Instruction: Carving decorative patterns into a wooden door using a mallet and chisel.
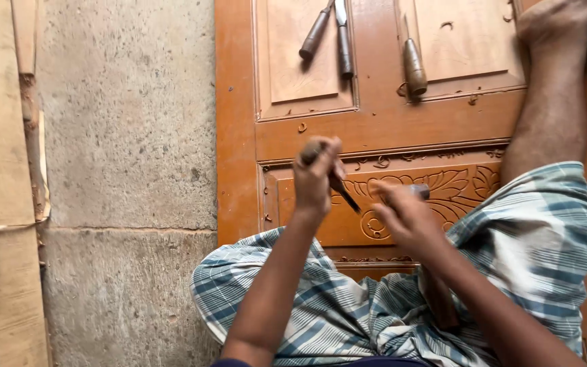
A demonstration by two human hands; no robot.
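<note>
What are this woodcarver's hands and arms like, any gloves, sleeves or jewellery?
Both are bare. The left hand and right hand wear no gloves, and no rings, watch or bracelet can be seen. The forearms are uncovered down their whole visible length. Only a sliver of dark blue cloth shows at the bottom edge by the left arm, perhaps a short sleeve. A blue and white checked wrap covers the lap.

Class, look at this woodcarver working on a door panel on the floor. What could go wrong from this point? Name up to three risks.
1. The left hand holds the chisel at a slant towards the right hand; a slip could cut it.
2. A slip could also gouge the carved flower pattern on the door.
3. Three spare chisels lie loose near the bare foot and might be kicked.
</note>
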